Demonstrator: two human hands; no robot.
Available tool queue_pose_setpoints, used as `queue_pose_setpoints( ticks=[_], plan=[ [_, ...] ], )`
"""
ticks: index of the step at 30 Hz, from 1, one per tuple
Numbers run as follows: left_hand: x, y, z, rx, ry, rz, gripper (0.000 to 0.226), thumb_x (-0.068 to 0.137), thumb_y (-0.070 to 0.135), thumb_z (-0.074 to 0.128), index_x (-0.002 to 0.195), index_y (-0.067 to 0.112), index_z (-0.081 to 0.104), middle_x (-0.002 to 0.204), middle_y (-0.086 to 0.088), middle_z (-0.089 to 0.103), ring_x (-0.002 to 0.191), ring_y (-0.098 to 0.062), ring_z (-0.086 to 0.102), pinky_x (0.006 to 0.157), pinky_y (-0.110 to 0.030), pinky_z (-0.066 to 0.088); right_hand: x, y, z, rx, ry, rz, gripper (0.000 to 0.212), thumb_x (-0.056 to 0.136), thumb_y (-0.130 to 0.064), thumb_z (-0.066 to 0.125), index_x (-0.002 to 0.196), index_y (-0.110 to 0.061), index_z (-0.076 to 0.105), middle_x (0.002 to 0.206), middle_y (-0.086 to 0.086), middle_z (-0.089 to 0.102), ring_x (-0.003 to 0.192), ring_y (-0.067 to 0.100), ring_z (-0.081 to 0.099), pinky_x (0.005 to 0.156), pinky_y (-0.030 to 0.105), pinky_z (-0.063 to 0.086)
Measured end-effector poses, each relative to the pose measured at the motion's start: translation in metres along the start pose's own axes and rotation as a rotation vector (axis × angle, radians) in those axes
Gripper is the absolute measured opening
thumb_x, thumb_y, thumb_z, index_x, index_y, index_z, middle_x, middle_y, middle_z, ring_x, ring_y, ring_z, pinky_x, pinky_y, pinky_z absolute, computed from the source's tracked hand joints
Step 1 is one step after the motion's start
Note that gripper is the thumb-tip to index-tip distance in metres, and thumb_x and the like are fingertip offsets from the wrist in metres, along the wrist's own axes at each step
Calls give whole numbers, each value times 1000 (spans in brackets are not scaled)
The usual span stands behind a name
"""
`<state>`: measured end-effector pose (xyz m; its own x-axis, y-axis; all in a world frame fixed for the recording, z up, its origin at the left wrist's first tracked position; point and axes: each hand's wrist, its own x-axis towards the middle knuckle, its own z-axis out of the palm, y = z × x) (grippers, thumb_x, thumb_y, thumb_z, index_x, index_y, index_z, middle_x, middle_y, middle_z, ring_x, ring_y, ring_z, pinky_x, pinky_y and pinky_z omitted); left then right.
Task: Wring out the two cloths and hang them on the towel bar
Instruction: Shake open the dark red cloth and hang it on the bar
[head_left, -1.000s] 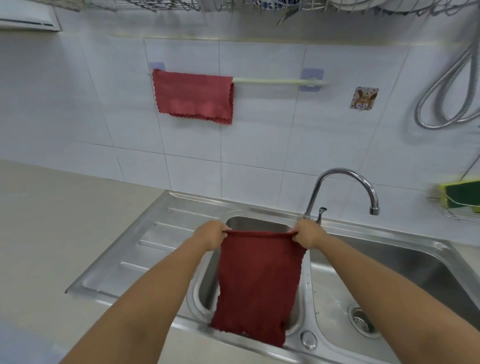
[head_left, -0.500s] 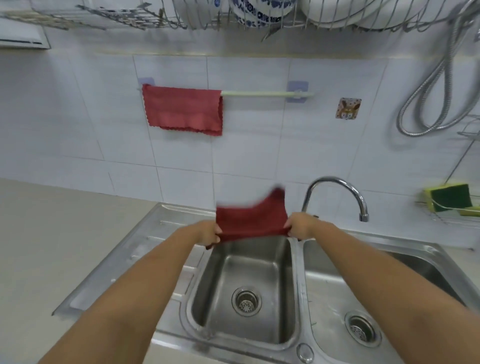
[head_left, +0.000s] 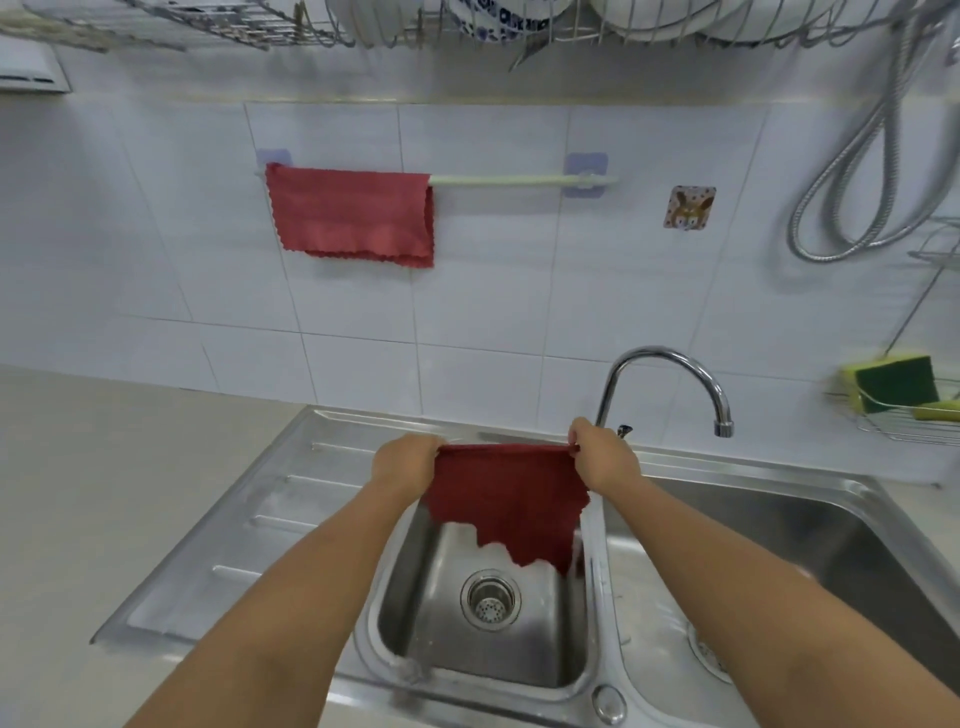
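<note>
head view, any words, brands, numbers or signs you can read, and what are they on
No readable text anywhere.
Wall sticker: a cartoon picture only, no words made out.
Bowl in the overhead rack: blue pattern, too blurred to tell whether it includes writing.
Hung cloth, held cloth and faucet: no labels visible.

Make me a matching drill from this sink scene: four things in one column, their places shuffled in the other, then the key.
Things:
1. lighter red cloth
2. darker red cloth
3. sponge
4. tap

Places:
A. in the wire basket at right
B. stretched between both hands over the sink
C. draped on the towel bar
D. behind the sink, between its two basins

Pairs: 1-C, 2-B, 3-A, 4-D
</note>
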<state>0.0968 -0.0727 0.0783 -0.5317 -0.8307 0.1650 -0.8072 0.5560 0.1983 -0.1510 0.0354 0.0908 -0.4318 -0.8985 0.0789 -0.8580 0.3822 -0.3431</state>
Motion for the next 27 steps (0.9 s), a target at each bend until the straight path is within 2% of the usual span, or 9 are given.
queue_pose_setpoints(
  ticks=[2, 4, 6, 9, 14, 18, 23, 27],
  plan=[
    [4, -2, -5, 22, 72, 0, 36, 97, 17, 40, 127, 27, 56, 110, -8, 69, 103, -32, 64, 81, -35, 47, 5, 2, -2, 58, 47, 11, 17, 87, -5, 45, 99, -15, 53, 97, 14, 67, 89, 35, 62, 76, 40, 52],
    [6, -5, -11, 41, 131, -4, 40, 96, 14, 41, 134, 25, 44, 98, -11, 70, 90, -34, 64, 71, -34, 44, 8, 1, -5, 114, 79, 29, 13, 87, -8, 50, 95, -16, 57, 95, 11, 69, 86, 33, 63, 77, 41, 54],
    [5, -5, -16, 73, 130, 13, 34, 92, 11, 43, 125, 20, 43, 88, -10, 69, 80, -33, 63, 65, -34, 42, 11, -1, -10, 115, 90, 45, 9, 88, -13, 56, 94, -16, 62, 96, 10, 70, 88, 31, 63, 78, 39, 54],
    [10, -7, -25, 120, 151, 45, 20, 94, 13, 43, 113, 15, 48, 86, -8, 69, 75, -32, 62, 61, -35, 41, 22, -8, -20, 110, 139, 46, 9, 88, -15, 59, 94, -16, 66, 96, 9, 70, 90, 30, 63, 76, 35, 52],
    [20, -9, -27, 205, 129, 44, 15, 98, 13, 41, 110, 13, 49, 86, -7, 70, 64, -28, 48, 58, -32, 29, 33, -11, -24, 47, 109, 49, 7, 88, -17, 58, 91, -17, 65, 96, 9, 70, 90, 29, 63, 72, 33, 48],
    [33, -13, -37, 188, 203, 115, 13, 98, 14, 44, 107, 13, 53, 73, -5, 66, 58, -26, 45, 47, -29, 19, 46, -10, -40, 11, 145, 35, 7, 87, -19, 59, 84, -23, 64, 94, 4, 71, 89, 27, 64, 69, 31, 45],
    [48, -17, -40, 175, 210, 162, 14, 97, 13, 46, 107, 10, 55, 76, -6, 71, 57, -25, 46, 47, -27, 19, 52, -11, -42, -66, 147, 35, 7, 89, -21, 58, 86, -23, 64, 94, 1, 72, 88, 24, 65, 68, 30, 41],
    [63, -17, -61, 152, 252, 198, 18, 92, 13, 49, 109, 13, 54, 85, -4, 72, 68, -28, 60, 54, -27, 29, 59, -16, -58, -72, 213, 50, 7, 88, -28, 60, 86, -26, 67, 95, 3, 71, 91, 25, 64, 76, 33, 46]
  ],
)
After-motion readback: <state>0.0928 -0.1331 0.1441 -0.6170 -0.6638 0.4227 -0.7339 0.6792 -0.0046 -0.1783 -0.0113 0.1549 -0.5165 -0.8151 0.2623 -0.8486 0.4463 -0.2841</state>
